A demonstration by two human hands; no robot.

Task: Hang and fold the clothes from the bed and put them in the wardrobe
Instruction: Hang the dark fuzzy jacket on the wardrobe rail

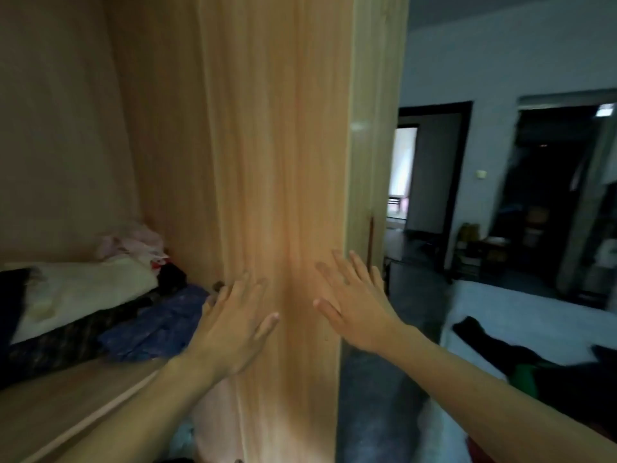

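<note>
Wood-grain wardrobe door (277,162) took both palms: left hand (233,319) and right hand (357,305) lay flat, fingers straight and spread, holding nothing. Dark clothes (551,372) lay on the bed (517,302), well apart from the hands. A folded stack (83,289) sat on the shelf (66,396). Garments judged light and limp, best gripped at shoulders or waistband.

Left hand (233,315) and right hand (354,305) lie flat on the door (277,162), fingers spread, side by side. Left of the door, folded clothes (83,289) sit stacked on a shelf (66,406). To the right, dark clothes (534,362) lie on the bed (521,309).
</note>
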